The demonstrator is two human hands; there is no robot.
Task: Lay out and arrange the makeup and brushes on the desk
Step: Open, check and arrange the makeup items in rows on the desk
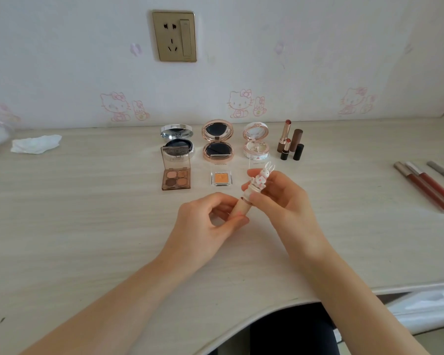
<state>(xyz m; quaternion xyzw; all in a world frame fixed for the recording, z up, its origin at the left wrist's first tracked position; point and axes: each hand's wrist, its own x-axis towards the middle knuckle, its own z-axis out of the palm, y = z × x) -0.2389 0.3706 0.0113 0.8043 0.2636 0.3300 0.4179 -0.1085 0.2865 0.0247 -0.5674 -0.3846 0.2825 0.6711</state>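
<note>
Makeup is lined up along the back of the desk, by the wall. Far left, a crumpled tissue lies alone. Next, a silver compact stands open, with a brown four-colour eyeshadow palette touching its front, lid up. Right of that, a rose-gold compact stands open, with a small orange eyeshadow pan in front. A white compact is open too. Mid-desk, the left hand pinches the beige tube of a lipstick, fingers closed on it. The right hand grips its rabbit-topped cap, fingers closed around it; cap and tube are joined or nearly so, cannot tell. Behind, upright lipsticks stand grouped, two uncapped. Far right, lip gloss tubes lie side by side.
</note>
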